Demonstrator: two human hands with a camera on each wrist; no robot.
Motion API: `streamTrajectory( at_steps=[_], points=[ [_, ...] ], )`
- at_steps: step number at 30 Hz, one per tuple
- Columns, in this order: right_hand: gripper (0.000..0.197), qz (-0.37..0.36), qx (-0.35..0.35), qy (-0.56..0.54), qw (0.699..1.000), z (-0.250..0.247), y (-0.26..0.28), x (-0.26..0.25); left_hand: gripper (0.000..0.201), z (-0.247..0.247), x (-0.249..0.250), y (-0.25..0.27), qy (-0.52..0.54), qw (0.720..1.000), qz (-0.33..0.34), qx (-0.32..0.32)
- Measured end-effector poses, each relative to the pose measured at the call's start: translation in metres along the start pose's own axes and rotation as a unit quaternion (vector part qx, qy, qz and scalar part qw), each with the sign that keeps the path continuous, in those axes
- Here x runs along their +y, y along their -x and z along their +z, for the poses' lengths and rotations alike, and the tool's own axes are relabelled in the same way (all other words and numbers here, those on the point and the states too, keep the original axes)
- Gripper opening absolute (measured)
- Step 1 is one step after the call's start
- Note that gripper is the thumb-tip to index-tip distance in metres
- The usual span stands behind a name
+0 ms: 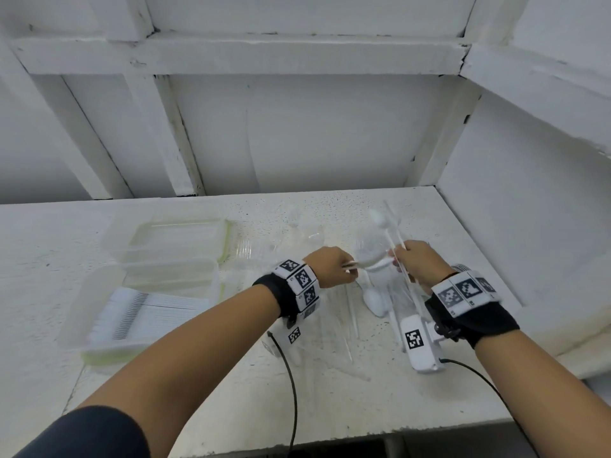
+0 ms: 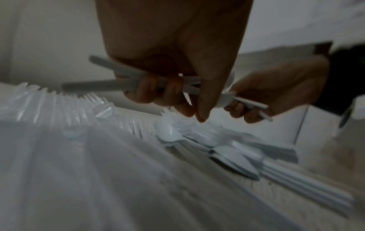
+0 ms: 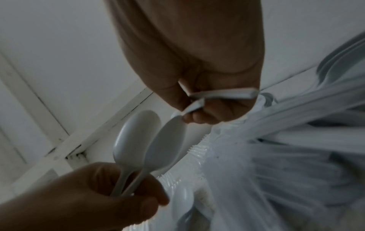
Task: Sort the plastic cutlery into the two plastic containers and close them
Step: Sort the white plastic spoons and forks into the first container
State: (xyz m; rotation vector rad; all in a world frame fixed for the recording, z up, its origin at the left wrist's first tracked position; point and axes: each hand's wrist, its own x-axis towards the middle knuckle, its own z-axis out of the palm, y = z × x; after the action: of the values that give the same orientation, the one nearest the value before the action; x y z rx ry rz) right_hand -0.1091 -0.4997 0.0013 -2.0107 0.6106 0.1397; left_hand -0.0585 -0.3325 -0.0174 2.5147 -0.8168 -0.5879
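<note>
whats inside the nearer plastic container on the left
The nearer container holds a neat row of white cutlery lying side by side. Its cloudy wall and the blur hide which kind they are and whatever lies beneath.

White-painted table (image 1: 330,408) standing in a corner, its surface speckled and scuffed. Behind it, a white wall (image 1: 297,137) crossed by a horizontal beam (image 1: 238,54) and slanting battens (image 1: 172,137), paint chipping dark at the joints. Another white wall (image 1: 529,180) closing in on the right. Soft, even light falling throughout.

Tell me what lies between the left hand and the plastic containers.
In the head view, clear forks lie on the table between the left hand and the containers.
</note>
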Motion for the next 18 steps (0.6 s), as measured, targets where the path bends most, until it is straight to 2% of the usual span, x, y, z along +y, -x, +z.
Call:
streamTrajectory(
  at_steps=[2, 4, 6, 11, 13, 16, 18],
  points=[
    [0.022, 0.018, 0.012, -0.039, 0.999, 0.0, 0.002, 0.003, 0.024, 0.002, 0.005, 0.0, -0.085, 0.996, -0.005, -0.032],
    [0.014, 0.016, 0.023, -0.009, 1.0, 0.001, 0.003, 0.006, 0.032, 0.007, 0.008, 0.001, -0.14, 0.989, -0.024, -0.039],
    [0.014, -0.007, 0.017, 0.018, 1.0, 0.003, 0.004, 0.008, 0.041, 0.016, 0.008, 0.003, -0.164, 0.985, -0.044, -0.039],
    [0.02, -0.028, 0.017, -0.038, 0.999, 0.01, 0.01, 0.001, 0.037, 0.021, 0.007, 0.005, -0.095, 0.991, -0.086, -0.036],
    [0.019, -0.037, 0.01, -0.073, 0.997, 0.012, 0.012, 0.0, 0.023, 0.02, 0.004, 0.003, -0.066, 0.992, -0.101, -0.031],
    [0.017, -0.039, 0.0, -0.117, 0.992, 0.015, 0.015, 0.0, 0.035, 0.021, -0.003, 0.005, -0.056, 0.989, -0.131, -0.024],
    [0.018, -0.035, 0.005, -0.132, 0.991, 0.017, 0.015, 0.0, 0.033, 0.023, -0.007, 0.005, -0.039, 0.989, -0.141, -0.014]
  ],
)
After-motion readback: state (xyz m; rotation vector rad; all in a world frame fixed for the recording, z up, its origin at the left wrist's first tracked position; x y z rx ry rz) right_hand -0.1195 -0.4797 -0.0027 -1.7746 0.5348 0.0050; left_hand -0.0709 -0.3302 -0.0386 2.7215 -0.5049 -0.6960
